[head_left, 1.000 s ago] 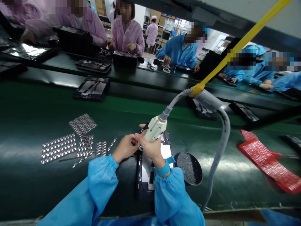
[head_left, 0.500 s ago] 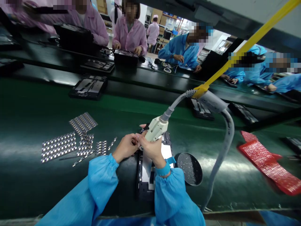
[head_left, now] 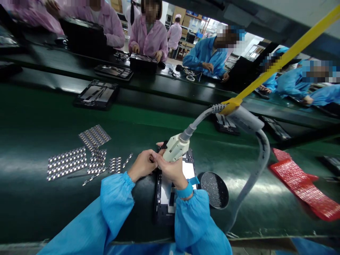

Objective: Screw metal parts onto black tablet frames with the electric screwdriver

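Note:
My right hand [head_left: 172, 170] is wrapped round a pale cream electric screwdriver [head_left: 175, 146], which leans with its corded end up and to the right. Its tip is hidden by my hands. Close against it, my left hand [head_left: 143, 163] has its thumb and fingers pinched together at the left edge of the device; what they hold, if anything, is out of sight. Beneath both hands lies a black flat device casing [head_left: 165, 216] with white panels inside. A blue band [head_left: 185, 191] circles my right wrist.
Sheets of small metallic parts [head_left: 67, 163] lie left of my hands. A round black dish with a dotted plate [head_left: 212, 187] sits right of the casing. A grey cable [head_left: 259, 170] hangs from a yellow strap [head_left: 278, 69]. Red bubble wrap [head_left: 300, 184] lies far right. Co-workers [head_left: 148, 39] sit opposite.
Both hands and the screwdriver stay almost where they were. The cable loop has swung a little to the right. The casing at the back left has shifted slightly left.

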`<state>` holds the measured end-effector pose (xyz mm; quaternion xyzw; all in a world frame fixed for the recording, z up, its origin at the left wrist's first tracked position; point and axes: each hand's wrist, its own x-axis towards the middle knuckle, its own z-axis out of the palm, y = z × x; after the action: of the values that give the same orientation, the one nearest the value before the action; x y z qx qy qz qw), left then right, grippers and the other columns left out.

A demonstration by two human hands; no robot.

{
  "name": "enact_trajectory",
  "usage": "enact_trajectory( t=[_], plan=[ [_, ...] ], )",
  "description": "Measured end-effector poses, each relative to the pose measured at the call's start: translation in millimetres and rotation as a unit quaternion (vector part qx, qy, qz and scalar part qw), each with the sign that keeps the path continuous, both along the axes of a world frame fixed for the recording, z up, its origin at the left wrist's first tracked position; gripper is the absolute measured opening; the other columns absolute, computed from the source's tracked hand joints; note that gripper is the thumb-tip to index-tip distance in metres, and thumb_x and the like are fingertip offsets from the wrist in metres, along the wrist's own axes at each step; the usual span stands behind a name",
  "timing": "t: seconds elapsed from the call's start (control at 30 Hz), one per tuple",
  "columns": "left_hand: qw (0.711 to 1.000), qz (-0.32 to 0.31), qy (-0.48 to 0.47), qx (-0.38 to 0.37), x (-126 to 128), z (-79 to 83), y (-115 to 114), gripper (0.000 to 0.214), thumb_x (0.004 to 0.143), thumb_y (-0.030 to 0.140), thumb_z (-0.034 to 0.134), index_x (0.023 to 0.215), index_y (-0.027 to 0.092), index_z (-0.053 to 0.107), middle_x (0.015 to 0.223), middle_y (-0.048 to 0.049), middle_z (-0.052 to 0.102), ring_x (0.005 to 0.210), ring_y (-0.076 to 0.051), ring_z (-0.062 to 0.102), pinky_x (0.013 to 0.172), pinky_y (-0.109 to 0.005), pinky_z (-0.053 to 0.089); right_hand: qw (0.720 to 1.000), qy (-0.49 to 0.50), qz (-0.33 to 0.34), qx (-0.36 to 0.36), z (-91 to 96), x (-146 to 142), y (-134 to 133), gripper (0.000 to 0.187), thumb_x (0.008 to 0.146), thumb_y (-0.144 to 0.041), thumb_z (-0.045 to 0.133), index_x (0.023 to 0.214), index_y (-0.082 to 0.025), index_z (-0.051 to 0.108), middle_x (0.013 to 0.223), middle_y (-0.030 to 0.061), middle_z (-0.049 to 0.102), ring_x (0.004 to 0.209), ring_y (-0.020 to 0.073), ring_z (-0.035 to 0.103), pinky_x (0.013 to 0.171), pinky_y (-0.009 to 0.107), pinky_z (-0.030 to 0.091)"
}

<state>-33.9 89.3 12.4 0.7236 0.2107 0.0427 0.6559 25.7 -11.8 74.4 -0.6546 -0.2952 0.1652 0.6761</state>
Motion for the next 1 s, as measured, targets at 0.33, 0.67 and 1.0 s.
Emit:
enact_trajectory(
  t=[0.33, 0.67, 1.0],
  plan=[
    [1.0, 0.01, -0.005, 0.017, -2, 1.7, 1, 0.012, 0.066, 0.014, 0.061, 0.078, 0.015, 0.061, 0.063, 0.0015, 0.063, 0.05, -0.011, 0.056, 0.044, -0.019, 0.039, 1.0, 0.01, 0.01, -0.002, 5.3, -2, -1, 0.026, 0.069, -0.023, 0.071, 0.092, -0.02, 0.06, 0.057, -0.0043, 0.055, 0.058, 0.0166, 0.061, 0.062, 0.032, 0.056],
    [0.996, 0.028, -0.012, 0.082, 2, 7.8, -5, 0.008, 0.068, 0.018, 0.066, 0.076, 0.016, 0.065, 0.065, -0.0005, 0.066, 0.06, -0.015, 0.06, 0.055, -0.023, 0.044, 1.0, 0.003, -0.006, 0.014, 2.9, 1, 0, 0.023, 0.071, -0.021, 0.072, 0.091, -0.018, 0.062, 0.058, -0.0039, 0.058, 0.054, 0.0145, 0.059, 0.06, 0.031, 0.054],
    [0.928, 0.025, 0.114, 0.353, -82, 37.4, 76, 0.018, 0.08, 0.032, 0.059, 0.085, 0.022, 0.073, 0.084, -0.0039, 0.072, 0.077, -0.021, 0.065, 0.069, -0.028, 0.045, 0.998, -0.03, -0.049, 0.035, 54.3, 16, -75, 0.029, 0.078, -0.02, 0.073, 0.105, -0.021, 0.061, 0.055, -0.0054, 0.058, 0.045, 0.0137, 0.056, 0.045, 0.027, 0.046]
  ],
)
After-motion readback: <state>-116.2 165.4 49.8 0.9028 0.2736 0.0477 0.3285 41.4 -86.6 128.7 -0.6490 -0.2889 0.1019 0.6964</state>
